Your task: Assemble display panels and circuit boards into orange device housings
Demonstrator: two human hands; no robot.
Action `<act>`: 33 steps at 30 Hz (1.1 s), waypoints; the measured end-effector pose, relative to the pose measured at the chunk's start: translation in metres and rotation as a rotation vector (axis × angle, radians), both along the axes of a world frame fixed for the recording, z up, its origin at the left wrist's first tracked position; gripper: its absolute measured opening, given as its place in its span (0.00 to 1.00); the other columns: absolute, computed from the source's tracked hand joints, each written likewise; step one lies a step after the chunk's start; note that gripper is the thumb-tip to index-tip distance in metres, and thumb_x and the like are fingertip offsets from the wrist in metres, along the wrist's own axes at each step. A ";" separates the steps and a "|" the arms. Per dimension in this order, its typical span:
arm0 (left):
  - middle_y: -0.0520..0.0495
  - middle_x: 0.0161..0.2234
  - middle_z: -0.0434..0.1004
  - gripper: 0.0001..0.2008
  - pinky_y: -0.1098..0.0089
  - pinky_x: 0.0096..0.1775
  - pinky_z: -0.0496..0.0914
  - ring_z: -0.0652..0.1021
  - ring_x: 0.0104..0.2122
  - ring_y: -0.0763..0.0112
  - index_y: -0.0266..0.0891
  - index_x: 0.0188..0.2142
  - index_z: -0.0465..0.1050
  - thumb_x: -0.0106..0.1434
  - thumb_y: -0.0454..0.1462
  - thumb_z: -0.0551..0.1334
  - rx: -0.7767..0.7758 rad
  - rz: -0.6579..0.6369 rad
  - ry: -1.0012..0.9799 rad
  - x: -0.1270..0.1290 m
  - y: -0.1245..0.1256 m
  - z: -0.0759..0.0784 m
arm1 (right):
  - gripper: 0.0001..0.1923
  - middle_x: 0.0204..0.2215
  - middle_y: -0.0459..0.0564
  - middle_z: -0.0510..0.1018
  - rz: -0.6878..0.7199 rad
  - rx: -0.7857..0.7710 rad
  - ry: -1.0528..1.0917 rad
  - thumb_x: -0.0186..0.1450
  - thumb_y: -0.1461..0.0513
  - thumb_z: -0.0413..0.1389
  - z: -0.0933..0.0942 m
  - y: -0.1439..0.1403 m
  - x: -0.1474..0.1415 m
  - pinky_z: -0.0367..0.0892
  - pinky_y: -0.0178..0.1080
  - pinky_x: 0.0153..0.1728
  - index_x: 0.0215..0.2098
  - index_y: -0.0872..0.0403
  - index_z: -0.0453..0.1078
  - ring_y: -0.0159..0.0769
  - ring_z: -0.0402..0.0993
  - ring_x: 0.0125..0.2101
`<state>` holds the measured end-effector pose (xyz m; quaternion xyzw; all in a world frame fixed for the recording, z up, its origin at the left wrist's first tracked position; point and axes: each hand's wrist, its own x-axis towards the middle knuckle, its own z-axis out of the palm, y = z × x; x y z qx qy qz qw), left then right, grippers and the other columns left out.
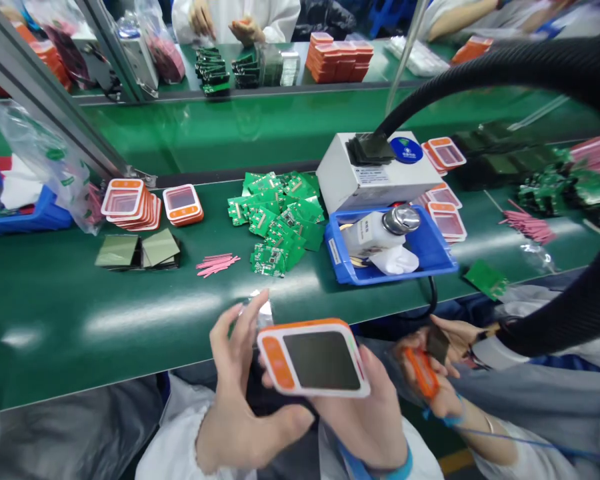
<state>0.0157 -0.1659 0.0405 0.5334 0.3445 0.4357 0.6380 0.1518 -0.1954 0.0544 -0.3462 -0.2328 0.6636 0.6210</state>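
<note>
My right hand (365,420) grips an orange-and-white handheld device casing (276,363) with a dark rectangular screen (323,360), tilted face-up above my lap. Just left of the casing is my left hand (243,400), its thumb and fingers spread apart with nothing held in them. Behind its fingertips a small piece of clear film (264,313) lies near the table's edge. Beyond the hands, a heap of green circuit boards (285,220), a few pink strips (217,265) and two stacks of dark screen panels (139,250) lie on the green table.
Stacked orange-and-white casings (130,207) stand at the left. A blue tray (395,275) holds a white bottle (367,233) with a metal top. Behind it is a white box (380,177). A black hose (480,67) arches over the right. A co-worker's hands (445,367) hold an orange part.
</note>
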 end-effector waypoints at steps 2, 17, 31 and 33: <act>0.42 0.64 0.56 0.43 0.52 0.62 0.52 0.59 0.63 0.54 0.54 0.61 0.44 0.53 0.50 0.68 -0.209 -0.139 -0.215 -0.011 0.012 -0.002 | 0.16 0.45 0.49 0.79 -0.170 0.172 -0.230 0.59 0.48 0.60 -0.003 0.004 0.004 0.71 0.53 0.48 0.43 0.42 0.75 0.48 0.75 0.47; 0.41 0.52 0.72 0.22 0.61 0.48 0.70 0.73 0.52 0.55 0.42 0.54 0.64 0.60 0.40 0.62 -0.662 -0.646 -0.481 -0.027 0.086 0.015 | 0.21 0.53 0.58 0.72 -0.323 0.835 -1.451 0.56 0.62 0.65 0.013 0.040 0.006 0.63 0.60 0.53 0.46 0.50 0.68 0.48 0.70 0.52; 0.38 0.49 0.74 0.36 0.46 0.54 0.63 0.73 0.52 0.43 0.36 0.51 0.65 0.42 0.40 0.71 -0.644 -0.781 -0.472 -0.004 0.150 -0.009 | 0.22 0.55 0.60 0.70 -0.285 0.796 -1.641 0.59 0.59 0.63 0.004 0.077 0.008 0.61 0.59 0.54 0.50 0.49 0.66 0.50 0.66 0.56; 0.38 0.49 0.74 0.34 0.45 0.54 0.62 0.73 0.51 0.42 0.36 0.51 0.66 0.42 0.39 0.70 -0.646 -0.771 -0.485 -0.005 0.157 -0.019 | 0.22 0.55 0.61 0.70 -0.253 0.779 -1.677 0.58 0.58 0.63 0.001 0.083 0.007 0.60 0.60 0.55 0.49 0.50 0.66 0.50 0.66 0.56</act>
